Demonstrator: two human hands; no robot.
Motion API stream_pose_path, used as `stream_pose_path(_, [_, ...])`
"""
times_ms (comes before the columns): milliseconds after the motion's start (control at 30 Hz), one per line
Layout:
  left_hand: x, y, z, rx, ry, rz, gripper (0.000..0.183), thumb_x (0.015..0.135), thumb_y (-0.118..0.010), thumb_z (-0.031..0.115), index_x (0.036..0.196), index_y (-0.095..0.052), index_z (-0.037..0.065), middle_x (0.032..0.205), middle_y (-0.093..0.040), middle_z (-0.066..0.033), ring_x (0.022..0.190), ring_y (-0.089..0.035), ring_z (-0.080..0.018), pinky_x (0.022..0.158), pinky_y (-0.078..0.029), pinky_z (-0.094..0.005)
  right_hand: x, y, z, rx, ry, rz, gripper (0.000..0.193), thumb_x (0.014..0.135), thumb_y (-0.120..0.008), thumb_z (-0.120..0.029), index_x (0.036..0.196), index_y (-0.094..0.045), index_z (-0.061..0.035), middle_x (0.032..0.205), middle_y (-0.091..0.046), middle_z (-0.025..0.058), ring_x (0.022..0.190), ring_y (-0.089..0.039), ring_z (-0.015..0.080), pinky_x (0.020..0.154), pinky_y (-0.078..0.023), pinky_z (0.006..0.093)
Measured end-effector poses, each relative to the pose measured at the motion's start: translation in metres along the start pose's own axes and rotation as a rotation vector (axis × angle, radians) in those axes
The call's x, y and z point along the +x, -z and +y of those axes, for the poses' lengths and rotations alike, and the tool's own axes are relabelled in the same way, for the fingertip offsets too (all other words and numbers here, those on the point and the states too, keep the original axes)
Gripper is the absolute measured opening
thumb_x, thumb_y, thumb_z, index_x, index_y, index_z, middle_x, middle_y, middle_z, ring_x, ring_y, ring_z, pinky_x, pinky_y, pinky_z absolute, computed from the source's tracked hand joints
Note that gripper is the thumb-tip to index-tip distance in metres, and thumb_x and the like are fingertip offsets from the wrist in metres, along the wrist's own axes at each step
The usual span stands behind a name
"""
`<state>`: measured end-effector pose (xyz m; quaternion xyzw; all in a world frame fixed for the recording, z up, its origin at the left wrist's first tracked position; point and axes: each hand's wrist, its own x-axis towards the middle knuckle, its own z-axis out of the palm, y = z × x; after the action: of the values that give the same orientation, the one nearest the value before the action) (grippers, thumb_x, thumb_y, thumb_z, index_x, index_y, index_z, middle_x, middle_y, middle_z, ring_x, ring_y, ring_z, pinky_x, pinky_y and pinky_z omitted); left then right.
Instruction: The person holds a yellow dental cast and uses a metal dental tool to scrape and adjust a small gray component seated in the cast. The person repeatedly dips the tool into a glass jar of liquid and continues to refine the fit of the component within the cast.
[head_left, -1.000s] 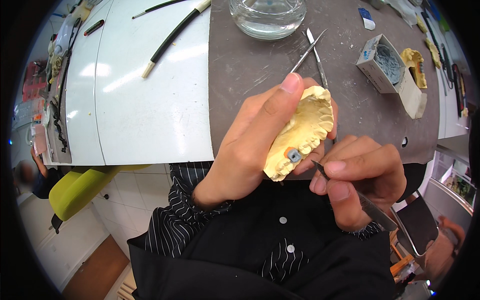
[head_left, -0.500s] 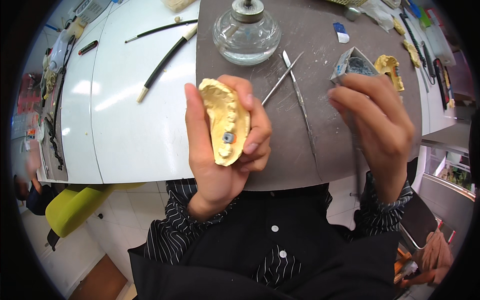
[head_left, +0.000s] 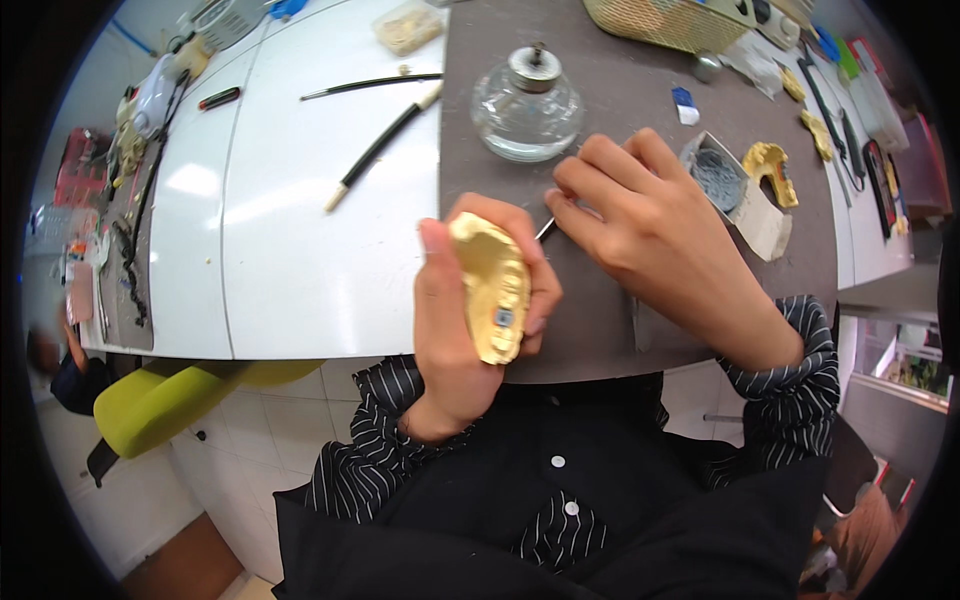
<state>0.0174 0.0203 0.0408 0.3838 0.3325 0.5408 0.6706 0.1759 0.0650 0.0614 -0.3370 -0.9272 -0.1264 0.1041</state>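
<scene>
My left hand [head_left: 458, 330] is closed around a yellow plaster dental cast [head_left: 484, 275], thumb on one side and fingers on the other. The tooth row faces up, with a small grey-blue piece [head_left: 504, 317] set among the teeth. My right hand [head_left: 640, 215] reaches down over the table beside the lamp, its fingers curled in at a thin metal dental instrument [head_left: 546, 230]. One end of this instrument pokes out below the fingertips; the hand hides the rest. Whether it is lifted off the table I cannot tell.
A glass spirit lamp [head_left: 527, 110] stands beyond my hands. Right of it are an open small box [head_left: 718, 178] of blue-grey material and another yellow cast [head_left: 768, 172]. Two black-handled brushes [head_left: 385, 145] lie left. A wire basket [head_left: 655, 25] is at the back.
My right hand has swung left from near the small box to the metal instruments by the lamp. The cast in my left hand has turned slightly. The view has shifted a little.
</scene>
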Motion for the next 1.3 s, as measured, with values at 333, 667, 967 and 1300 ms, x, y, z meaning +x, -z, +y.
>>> stream_pose_path(333, [-0.017,0.003,0.036,0.315,-0.260,-0.054,0.047,0.094,-0.027,0.040,0.086,-0.049,0.000,0.064,-0.050,-0.0029,0.056,-0.046,-0.0055,0.051,-0.035,-0.0178,-0.012,-0.001,0.032,0.139,0.006,0.123,0.015,0.070,-0.059,-0.008,0.083,-0.052,-0.0075,0.078,-0.050,0.0012,0.075,-0.051,0.0147,0.075,-0.038,0.0293])
stream_pose_path(667, [0.007,0.005,0.022,0.160,0.000,-0.065,0.055,0.091,-0.012,0.054,0.086,-0.041,0.008,0.056,-0.041,-0.0014,0.046,-0.033,-0.0047,0.042,-0.027,-0.0180,-0.009,0.021,0.028,1.168,-0.651,0.995,0.013,0.089,-0.049,-0.011,0.093,-0.047,0.0013,0.075,-0.060,0.0111,0.068,-0.060,0.0149,0.063,-0.050,0.0252])
stream_pose_path(967, [0.015,0.005,0.003,0.138,0.122,-0.019,0.051,0.092,-0.011,0.050,0.087,-0.041,0.008,0.051,-0.039,-0.0017,0.041,-0.028,-0.0049,0.035,-0.024,-0.0179,0.015,-0.011,0.015,1.402,-0.703,0.873,0.016,0.087,-0.051,-0.007,0.096,-0.051,0.0060,0.086,-0.063,0.0185,0.078,-0.063,0.0193,0.072,-0.052,0.0290])
stream_pose_path(1300, [0.015,0.005,0.003,0.201,0.110,-0.070,0.053,0.092,-0.012,0.050,0.086,-0.042,0.007,0.053,-0.041,-0.0026,0.044,-0.033,-0.0057,0.040,-0.028,-0.0178,0.017,-0.009,0.015,1.418,-0.732,0.880,0.012,0.086,-0.053,-0.005,0.093,-0.051,0.0054,0.085,-0.063,0.0190,0.077,-0.064,0.0198,0.073,-0.053,0.0291])
